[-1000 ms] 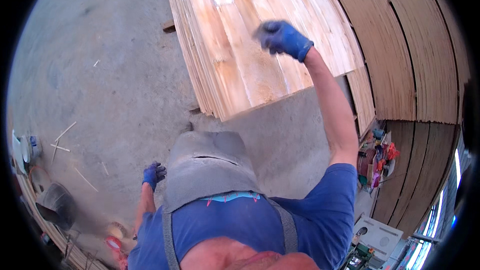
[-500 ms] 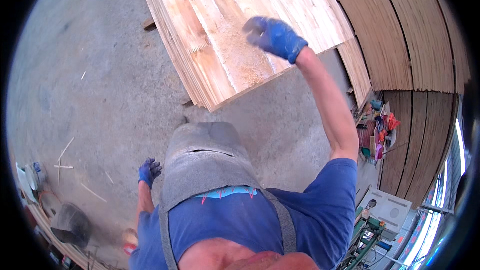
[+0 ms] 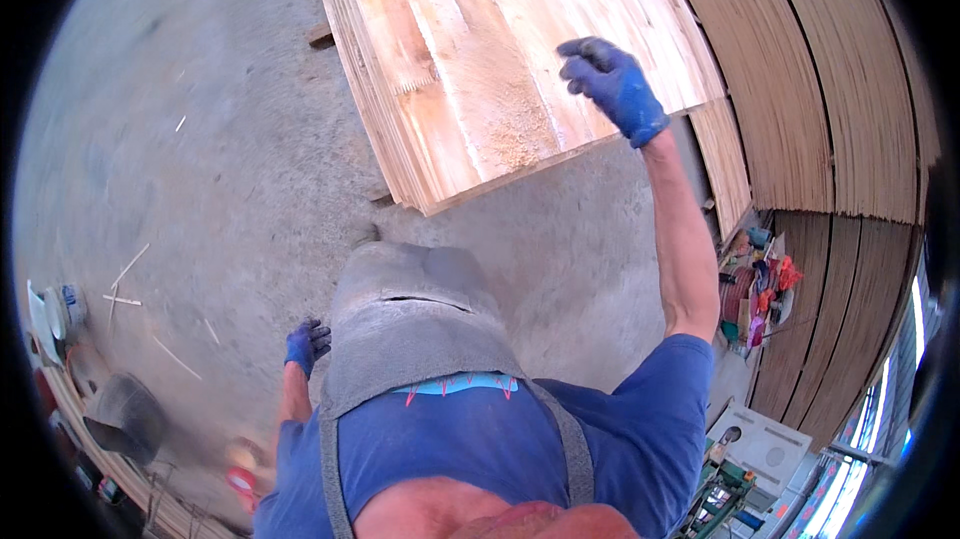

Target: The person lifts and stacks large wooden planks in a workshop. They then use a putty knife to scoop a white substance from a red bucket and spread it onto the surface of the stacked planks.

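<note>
My right hand (image 3: 622, 91), in a blue glove, hovers over the right part of a stack of wooden panels (image 3: 405, 109). Its fingers are apart and loosely bent, and I see nothing in them. Below it on the top panel lies a heap of sawdust (image 3: 515, 144), spread along the joined boards. Down by my left side hangs my left hand (image 3: 307, 345), also in a blue glove. Its fingers are stretched out and hold nothing; the grey apron (image 3: 400, 289) is right beside it.
Tall stacks of wooden panels (image 3: 800, 69) stand along the right. A pile of coloured odds and ends (image 3: 760, 284) lies near them, above a green machine (image 3: 728, 489). On the left floor are thin wood strips (image 3: 178, 359) and a dark bin (image 3: 130, 417).
My right hand has moved right, from above the sawdust toward the panel's right part. The view has shifted slightly. My left hand still hangs by my side.
</note>
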The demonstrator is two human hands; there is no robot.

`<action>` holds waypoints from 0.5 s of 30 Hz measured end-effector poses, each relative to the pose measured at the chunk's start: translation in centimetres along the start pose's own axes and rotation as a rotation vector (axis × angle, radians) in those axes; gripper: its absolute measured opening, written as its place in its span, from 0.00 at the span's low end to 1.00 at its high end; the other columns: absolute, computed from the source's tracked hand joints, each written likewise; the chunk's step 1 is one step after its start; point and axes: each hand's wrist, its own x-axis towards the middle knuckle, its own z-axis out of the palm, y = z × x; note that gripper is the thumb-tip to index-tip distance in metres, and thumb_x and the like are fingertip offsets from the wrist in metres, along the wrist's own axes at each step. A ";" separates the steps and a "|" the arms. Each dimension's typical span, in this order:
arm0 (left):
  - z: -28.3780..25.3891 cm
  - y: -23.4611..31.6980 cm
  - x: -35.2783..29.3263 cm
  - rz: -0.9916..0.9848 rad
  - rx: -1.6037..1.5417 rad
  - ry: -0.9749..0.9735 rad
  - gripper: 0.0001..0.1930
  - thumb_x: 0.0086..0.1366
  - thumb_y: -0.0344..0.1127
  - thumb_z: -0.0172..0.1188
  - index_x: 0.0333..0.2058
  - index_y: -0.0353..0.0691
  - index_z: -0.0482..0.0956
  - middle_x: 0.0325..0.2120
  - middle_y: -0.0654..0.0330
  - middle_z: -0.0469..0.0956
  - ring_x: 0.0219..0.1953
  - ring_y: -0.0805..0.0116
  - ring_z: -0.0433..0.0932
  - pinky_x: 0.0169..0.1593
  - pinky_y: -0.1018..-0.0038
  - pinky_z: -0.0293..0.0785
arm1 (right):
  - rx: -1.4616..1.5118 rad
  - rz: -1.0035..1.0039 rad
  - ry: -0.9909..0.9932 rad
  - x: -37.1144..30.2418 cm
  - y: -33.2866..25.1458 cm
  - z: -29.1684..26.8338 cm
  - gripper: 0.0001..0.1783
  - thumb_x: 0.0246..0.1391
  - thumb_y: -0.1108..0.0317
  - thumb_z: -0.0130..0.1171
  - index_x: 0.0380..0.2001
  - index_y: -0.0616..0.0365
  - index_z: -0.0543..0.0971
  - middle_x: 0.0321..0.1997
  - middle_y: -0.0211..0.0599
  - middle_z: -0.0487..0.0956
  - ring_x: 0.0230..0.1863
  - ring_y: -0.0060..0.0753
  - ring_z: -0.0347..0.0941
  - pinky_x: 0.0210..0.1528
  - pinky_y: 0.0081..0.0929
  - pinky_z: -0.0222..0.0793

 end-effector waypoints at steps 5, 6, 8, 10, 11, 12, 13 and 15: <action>-0.9 -0.4 -0.5 0.015 -0.072 0.026 0.21 0.69 0.53 0.47 0.51 0.44 0.73 0.35 0.58 0.82 0.30 0.63 0.81 0.35 0.63 0.76 | 0.039 0.038 -0.630 -1.9 -4.2 4.9 0.18 0.58 0.59 0.61 0.48 0.55 0.80 0.36 0.31 0.82 0.32 0.20 0.75 0.37 0.21 0.74; -1.1 0.1 -0.2 0.025 -0.088 0.014 0.21 0.69 0.53 0.47 0.51 0.44 0.72 0.35 0.57 0.82 0.30 0.63 0.81 0.35 0.63 0.76 | 0.021 0.127 -0.733 -2.1 -4.2 5.2 0.18 0.58 0.59 0.61 0.48 0.54 0.81 0.36 0.30 0.82 0.31 0.20 0.75 0.36 0.21 0.75; -1.7 0.6 -0.2 0.039 -0.130 -0.005 0.22 0.69 0.52 0.47 0.51 0.43 0.72 0.35 0.57 0.82 0.30 0.62 0.81 0.35 0.63 0.76 | 0.038 0.229 -0.551 -0.2 -1.1 2.8 0.17 0.57 0.59 0.61 0.46 0.56 0.81 0.36 0.33 0.83 0.32 0.23 0.78 0.37 0.21 0.76; -1.6 1.0 -1.0 0.042 -0.162 0.006 0.22 0.69 0.53 0.50 0.49 0.42 0.72 0.31 0.55 0.82 0.27 0.62 0.79 0.30 0.66 0.75 | -0.142 0.193 -0.207 2.4 2.7 -0.1 0.18 0.57 0.59 0.59 0.47 0.58 0.80 0.38 0.37 0.82 0.35 0.25 0.80 0.39 0.22 0.77; -1.6 1.1 -1.4 0.048 -0.186 0.020 0.22 0.68 0.54 0.51 0.48 0.41 0.72 0.29 0.54 0.81 0.25 0.62 0.79 0.28 0.68 0.74 | -0.084 0.089 -0.124 2.9 1.9 0.4 0.19 0.58 0.58 0.58 0.48 0.58 0.80 0.39 0.38 0.82 0.36 0.25 0.80 0.39 0.22 0.77; -1.7 1.0 -1.5 0.018 -0.184 0.043 0.21 0.68 0.53 0.51 0.48 0.42 0.72 0.29 0.54 0.81 0.25 0.62 0.79 0.28 0.67 0.74 | -0.022 -0.015 -0.039 3.4 0.3 1.2 0.20 0.58 0.57 0.57 0.49 0.58 0.79 0.40 0.39 0.82 0.37 0.26 0.80 0.40 0.23 0.77; -1.8 0.7 -1.5 -0.012 -0.178 0.068 0.21 0.69 0.53 0.51 0.48 0.42 0.72 0.29 0.54 0.81 0.25 0.62 0.79 0.28 0.67 0.74 | 0.149 0.021 -0.156 3.7 -2.0 2.8 0.22 0.59 0.55 0.56 0.51 0.57 0.77 0.40 0.39 0.82 0.38 0.26 0.79 0.40 0.24 0.77; -2.2 0.3 -1.3 -0.042 -0.135 0.068 0.20 0.69 0.52 0.51 0.48 0.43 0.72 0.30 0.54 0.81 0.25 0.61 0.79 0.28 0.66 0.75 | 0.204 0.014 -0.325 5.6 -4.0 6.1 0.24 0.60 0.52 0.56 0.53 0.57 0.76 0.40 0.39 0.82 0.38 0.28 0.79 0.40 0.28 0.77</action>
